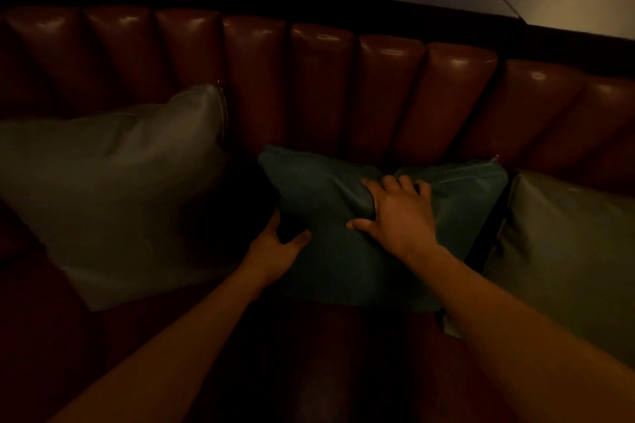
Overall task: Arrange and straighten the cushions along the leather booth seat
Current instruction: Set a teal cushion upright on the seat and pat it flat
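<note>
While we lean over the booth seat (343, 354), our right hand (398, 213) pinches a fold of the teal cushion (326, 189), and our left hand (275, 247) clasps its left edge, fingers hidden behind. Grey cushions (113, 182) flank it against the ribbed red leather backrest (323, 79). Dim light swallows the seat.
</note>
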{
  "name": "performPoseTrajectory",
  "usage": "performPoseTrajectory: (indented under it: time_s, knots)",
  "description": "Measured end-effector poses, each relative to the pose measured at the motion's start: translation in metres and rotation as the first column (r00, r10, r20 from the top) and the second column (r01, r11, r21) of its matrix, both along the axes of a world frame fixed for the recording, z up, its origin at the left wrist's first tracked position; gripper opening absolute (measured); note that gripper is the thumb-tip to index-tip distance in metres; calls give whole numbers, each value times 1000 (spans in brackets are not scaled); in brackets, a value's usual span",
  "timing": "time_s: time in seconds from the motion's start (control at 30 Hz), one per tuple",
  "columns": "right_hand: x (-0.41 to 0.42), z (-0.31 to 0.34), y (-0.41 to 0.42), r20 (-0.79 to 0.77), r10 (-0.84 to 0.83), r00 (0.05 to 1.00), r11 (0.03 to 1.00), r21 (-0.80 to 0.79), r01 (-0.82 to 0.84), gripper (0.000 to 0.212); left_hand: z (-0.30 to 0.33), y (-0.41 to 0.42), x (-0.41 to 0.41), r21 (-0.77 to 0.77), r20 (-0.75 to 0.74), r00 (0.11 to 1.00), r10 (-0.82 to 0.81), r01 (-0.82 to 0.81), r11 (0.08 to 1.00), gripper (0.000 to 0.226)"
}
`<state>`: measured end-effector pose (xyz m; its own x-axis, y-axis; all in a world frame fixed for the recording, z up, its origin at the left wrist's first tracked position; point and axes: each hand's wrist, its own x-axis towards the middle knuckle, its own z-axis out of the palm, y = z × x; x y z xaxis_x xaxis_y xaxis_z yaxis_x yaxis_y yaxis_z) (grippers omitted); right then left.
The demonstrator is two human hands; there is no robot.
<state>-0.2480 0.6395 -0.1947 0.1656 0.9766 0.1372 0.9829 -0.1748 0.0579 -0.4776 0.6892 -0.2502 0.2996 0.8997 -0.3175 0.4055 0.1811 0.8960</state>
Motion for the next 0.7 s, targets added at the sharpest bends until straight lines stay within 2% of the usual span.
performPoseTrajectory:
  time_s: [0.1, 0.2, 0.23, 0.3, 0.37, 0.43, 0.5, 0.6, 0.63, 0.7]
  knots:
    - [5, -13, -8, 4, 89, 996, 977, 193, -88, 60, -9, -4, -13, 0, 51, 999, 10, -10, 1000, 96]
    - [12, -9, -16, -12, 100, 995, 946, 311, -91, 44, -18, -7, -31, -242, 48, 992, 115, -100, 965, 103]
    - [14, -5, -20, -29, 94, 995, 937, 341, -78, 42, -17, -11, -35, -313, 44, 987, 154, -133, 940, 93]
    - [21, 2, -28, -51, 70, 996, 915, 400, -44, 42, -20, -18, -38, -357, 61, 978, 199, -165, 919, 66]
    - [28, 11, -35, -79, 9, 997, 894, 447, 27, 46, -20, -25, -41, -414, 109, 971, 210, -148, 898, 50]
    - [31, 25, -38, -182, -60, 981, 859, 491, 144, 46, -18, -30, -47, -451, 161, 967, 200, -108, 886, 47]
    - [31, 37, -42, -320, -94, 943, 797, 544, 264, 46, -15, -30, -51, -423, 191, 961, 198, -101, 901, 44]
    - [25, 42, -51, -538, -58, 841, 738, 544, 399, 45, -4, -25, -49, -396, 313, 926, 214, -77, 915, 23]
    - [23, 38, -55, -607, -42, 794, 722, 530, 444, 46, 0, -23, -45, -386, 359, 907, 219, -70, 920, 24]
    - [24, 25, -62, -715, -41, 697, 690, 485, 538, 55, 9, -16, -37, -386, 427, 869, 249, -74, 919, 46]
